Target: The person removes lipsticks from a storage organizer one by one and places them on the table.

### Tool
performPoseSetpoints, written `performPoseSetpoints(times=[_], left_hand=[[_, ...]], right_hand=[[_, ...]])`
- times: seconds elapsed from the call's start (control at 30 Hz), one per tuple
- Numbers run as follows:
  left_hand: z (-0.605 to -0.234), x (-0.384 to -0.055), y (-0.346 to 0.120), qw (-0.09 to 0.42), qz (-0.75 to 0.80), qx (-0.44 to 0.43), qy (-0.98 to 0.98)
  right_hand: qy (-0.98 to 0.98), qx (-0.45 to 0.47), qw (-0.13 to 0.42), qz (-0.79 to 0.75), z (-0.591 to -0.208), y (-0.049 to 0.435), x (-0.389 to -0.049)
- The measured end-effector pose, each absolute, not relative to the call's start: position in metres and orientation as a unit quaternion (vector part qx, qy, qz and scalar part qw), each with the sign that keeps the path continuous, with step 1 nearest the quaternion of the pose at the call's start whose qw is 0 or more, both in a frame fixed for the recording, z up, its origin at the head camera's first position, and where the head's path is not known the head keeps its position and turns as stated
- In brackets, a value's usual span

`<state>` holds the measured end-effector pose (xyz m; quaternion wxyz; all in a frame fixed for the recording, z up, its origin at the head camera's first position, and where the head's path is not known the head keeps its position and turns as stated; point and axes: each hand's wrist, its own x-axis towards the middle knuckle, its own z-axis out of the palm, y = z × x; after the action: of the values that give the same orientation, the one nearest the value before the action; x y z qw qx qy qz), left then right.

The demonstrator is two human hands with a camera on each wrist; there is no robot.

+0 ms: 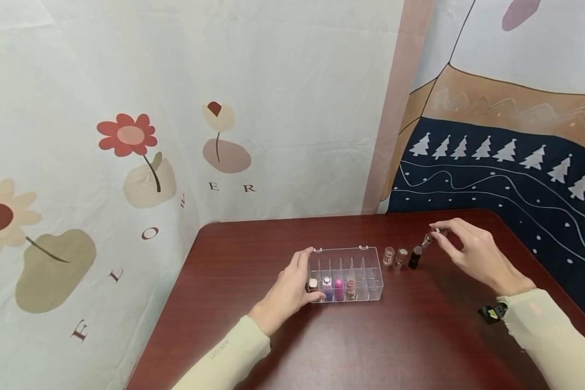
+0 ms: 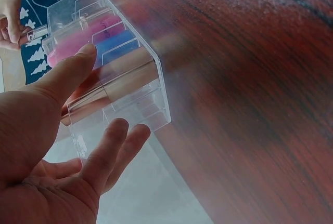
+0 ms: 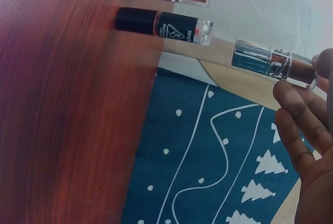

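My left hand (image 1: 288,286) grips the left end of a clear plastic compartment box (image 1: 377,292), thumb across the front and fingers along the side. Several lip colour tubes stand in its left compartments, among them a bright pink tube (image 1: 338,290) and a blue one (image 2: 115,46). To the right, my right hand (image 1: 475,253) pinches a lipstick tube (image 3: 273,64) by one end, raised off the table. That tube has a shiny silver half and a clear half with a brownish core. Just below it, a black tube (image 3: 161,25) stands upright on the table.
Between the box and the black tube, two clear-capped tubes stand: one tube (image 1: 388,256) nearest the box, another tube (image 1: 401,259) beside it. The dark red wooden table (image 1: 370,346) backs onto a printed cloth (image 1: 297,108).
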<state>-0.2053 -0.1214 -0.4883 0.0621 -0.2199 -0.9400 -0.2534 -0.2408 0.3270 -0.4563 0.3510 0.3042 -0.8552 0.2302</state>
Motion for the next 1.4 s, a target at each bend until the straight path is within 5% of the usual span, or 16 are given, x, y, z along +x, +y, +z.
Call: performPoseSetpoints(times=[0.63, 1.4], left_hand=[[-0.487, -0.207, -0.121, 0.064, -0.248, -0.221, -0.941], [-0.488, -0.205, -0.121, 0.054, -0.243, -0.214, -0.945]], right_hand=[[-0.877, 0.255, 0.345, 0.216, -0.474, 0.338, -0.25], [-0.915, 0.237, 0.249, 0.214, -0.499, 0.339, -0.247]])
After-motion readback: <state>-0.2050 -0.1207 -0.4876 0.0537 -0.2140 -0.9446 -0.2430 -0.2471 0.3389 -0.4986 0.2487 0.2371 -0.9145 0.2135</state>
